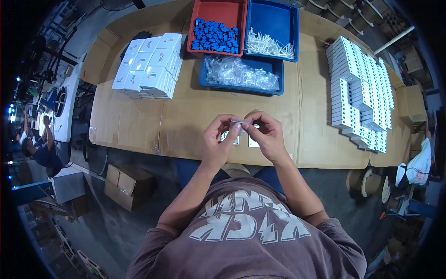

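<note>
Both my hands are raised over the near edge of the cardboard-covered table, fingertips almost meeting. Between them is a small clear plastic bag [242, 122], its top edge pinched from both sides. My left hand [219, 139] grips the bag with thumb and forefinger, and my right hand [268, 137] pinches the other side. What the bag contains is too small to make out. Below the hands lie a white flat piece [253, 142] and another white piece [236, 141], both partly covered by my fingers.
Ahead stand a red tray [217, 8] of blue plastic parts, a blue tray [272, 21] of white plugs and a blue bin [241, 87] of clear bags. White boxes [151, 65] are stacked left, a larger stack of white boxes [357, 88] right. A person [44, 151] works far left.
</note>
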